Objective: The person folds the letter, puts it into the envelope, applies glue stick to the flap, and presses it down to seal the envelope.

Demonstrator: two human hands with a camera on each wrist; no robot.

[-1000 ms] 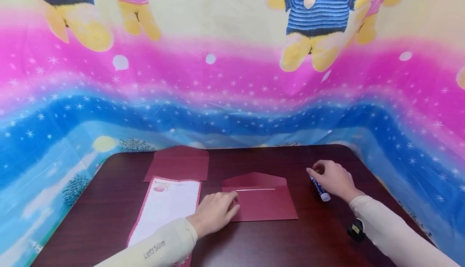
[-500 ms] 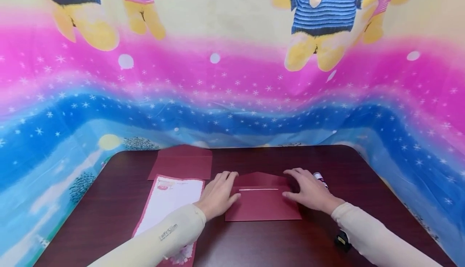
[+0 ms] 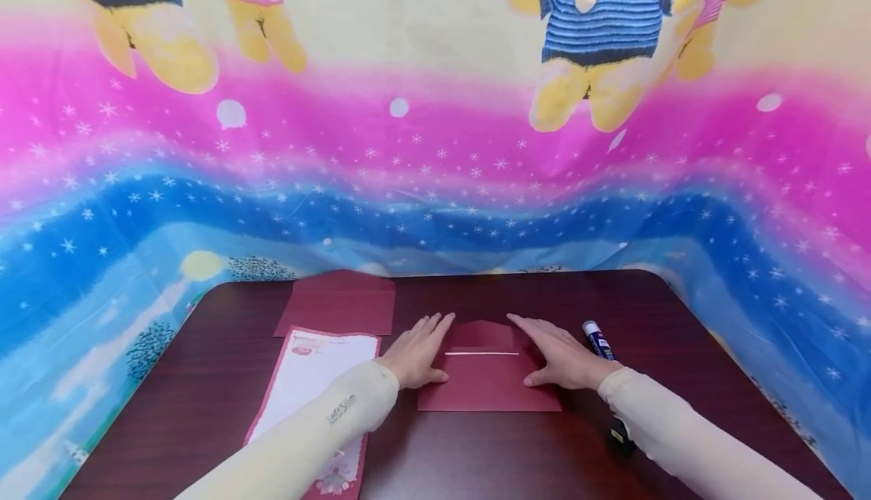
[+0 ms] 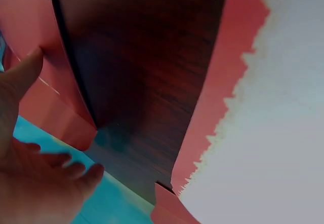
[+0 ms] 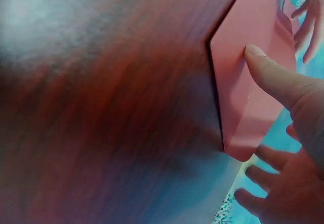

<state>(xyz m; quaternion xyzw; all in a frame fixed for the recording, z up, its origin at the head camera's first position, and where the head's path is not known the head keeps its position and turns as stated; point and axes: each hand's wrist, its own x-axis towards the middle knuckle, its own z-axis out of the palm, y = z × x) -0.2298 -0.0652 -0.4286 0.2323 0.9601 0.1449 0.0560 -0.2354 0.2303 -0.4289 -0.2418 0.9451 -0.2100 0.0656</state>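
Note:
A dark red envelope [image 3: 486,392] lies flat with its pointed flap raised toward the far side. A thin white strip [image 3: 481,353] runs along its opening. My left hand [image 3: 416,352] is at the envelope's left side, thumb on its front, fingers extended toward the flap. On the opposite side my right hand [image 3: 561,355] mirrors it, its thumb touching the front. Both wrist views show spread fingers and the thumb resting on the red paper. Behind my right hand lies a blue glue stick [image 3: 597,339] with a white end, partly hidden by the wrist.
White letter paper [image 3: 320,368] with a red border lies at left, partly under my left sleeve. Beyond it sits a second red envelope [image 3: 343,311], flap up. A patterned cloth [image 3: 435,182] hangs behind the dark wooden table [image 3: 442,458].
My right hand has let go of the glue stick, leaving it on the table, and moved left to the envelope. My left hand has opened and shifted slightly along the envelope's left side.

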